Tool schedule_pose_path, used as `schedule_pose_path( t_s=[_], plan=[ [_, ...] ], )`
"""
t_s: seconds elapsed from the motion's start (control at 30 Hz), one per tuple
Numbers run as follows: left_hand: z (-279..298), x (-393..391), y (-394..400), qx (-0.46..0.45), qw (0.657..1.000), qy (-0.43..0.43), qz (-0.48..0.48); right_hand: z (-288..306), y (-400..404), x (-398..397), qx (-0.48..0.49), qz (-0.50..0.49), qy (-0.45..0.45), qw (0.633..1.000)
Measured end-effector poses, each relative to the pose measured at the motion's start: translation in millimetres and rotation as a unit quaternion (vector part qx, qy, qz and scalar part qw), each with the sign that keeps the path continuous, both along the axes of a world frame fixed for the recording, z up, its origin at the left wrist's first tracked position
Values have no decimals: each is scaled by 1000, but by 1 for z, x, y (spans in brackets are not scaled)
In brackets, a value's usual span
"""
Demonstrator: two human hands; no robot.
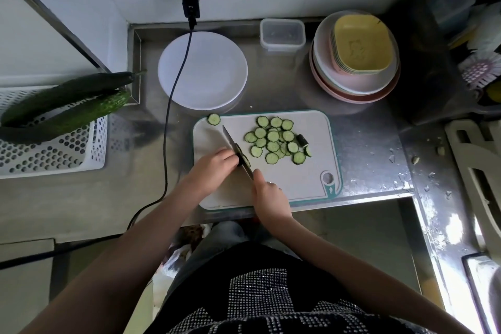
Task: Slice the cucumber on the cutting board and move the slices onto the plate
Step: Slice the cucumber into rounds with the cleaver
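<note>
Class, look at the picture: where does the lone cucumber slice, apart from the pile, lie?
In the head view, the lone slice lies at the cutting board's far left corner, just below the white plate.

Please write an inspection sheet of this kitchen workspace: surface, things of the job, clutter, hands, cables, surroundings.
Surface: steel counter, water drops at its right edge.
Job's things: cutting board with cucumber slices; one stray slice at the far left edge; white plate holds no slices.
Clutter: stacked bowls, clear container.
Hands: left hand holds the cucumber stub; right hand grips the knife.
Cables: black cable lies over the plate's left side.
Surroundings: whole cucumbers on a white basket.
</note>
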State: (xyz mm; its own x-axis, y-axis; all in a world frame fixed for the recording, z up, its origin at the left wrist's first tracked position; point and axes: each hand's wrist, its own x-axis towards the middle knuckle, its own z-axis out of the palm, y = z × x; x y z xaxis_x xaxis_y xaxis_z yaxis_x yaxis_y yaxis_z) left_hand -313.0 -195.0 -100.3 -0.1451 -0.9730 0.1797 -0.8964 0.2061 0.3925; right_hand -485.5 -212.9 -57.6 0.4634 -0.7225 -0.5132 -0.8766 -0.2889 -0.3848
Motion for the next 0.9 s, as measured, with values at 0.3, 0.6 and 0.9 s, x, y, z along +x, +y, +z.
schedule_pose_path(
  t_s=[0.3,0.6,0.9],
  plan=[
    [8,0,5,-7,1000,-5,12,7,-4,-6,-38,-32,-43,998],
    [8,1,4,-4,1000,10,4,7,0,-1,-52,6,-30,998],
    [6,0,3,4,1000,9,2,1,4,5,-37,10,14,999]
  ],
)
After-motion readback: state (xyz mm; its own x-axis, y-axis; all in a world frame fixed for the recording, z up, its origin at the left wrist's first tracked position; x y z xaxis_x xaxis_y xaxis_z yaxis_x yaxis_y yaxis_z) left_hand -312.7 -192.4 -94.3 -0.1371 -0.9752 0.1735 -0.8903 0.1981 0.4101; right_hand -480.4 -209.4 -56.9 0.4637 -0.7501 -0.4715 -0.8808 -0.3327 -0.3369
